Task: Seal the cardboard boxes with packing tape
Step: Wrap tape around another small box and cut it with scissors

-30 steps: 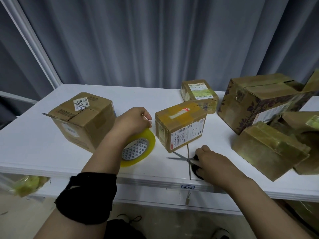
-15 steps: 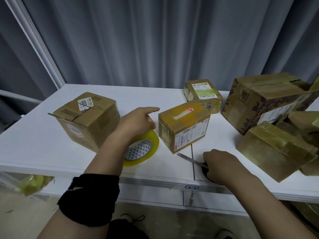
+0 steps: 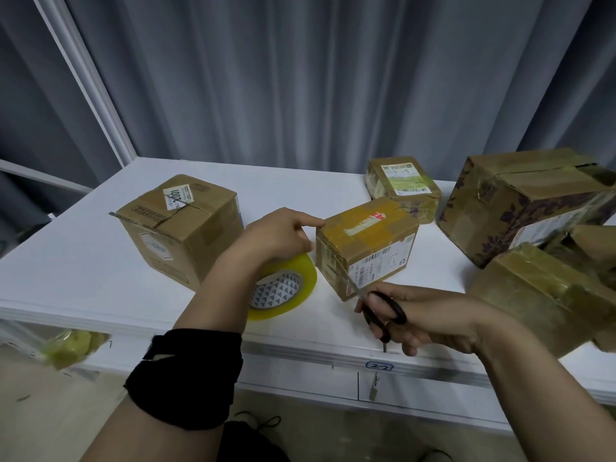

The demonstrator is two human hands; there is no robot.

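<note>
Small cardboard box [image 3: 366, 241] stood on the white counter [image 3: 83, 261], one corner turned toward the person, brown tape and a red-and-white sticker across its top. Just left of that box, there it was: the yellow tape roll [image 3: 295, 295], tipped up on its edge. The left hand [image 3: 273, 235] sat on top of the roll, index finger stretched straight out and touching the box's upper left corner, the other fingers curled over the roll's rim. In front of the box, the right hand [image 3: 433, 315] held black-handled scissors [image 3: 370, 300], fingers hooked through the loops. The blades pointed up at the box's near vertical edge, though I could not tell whether they touched it or were parted. Further left of the box stood a bigger carton [image 3: 180, 228]. Behind the box was a green-labelled parcel [image 3: 403, 185], and to its right a printed carton [image 3: 520, 201] and a tape-wrapped parcel [image 3: 540, 295].
</note>
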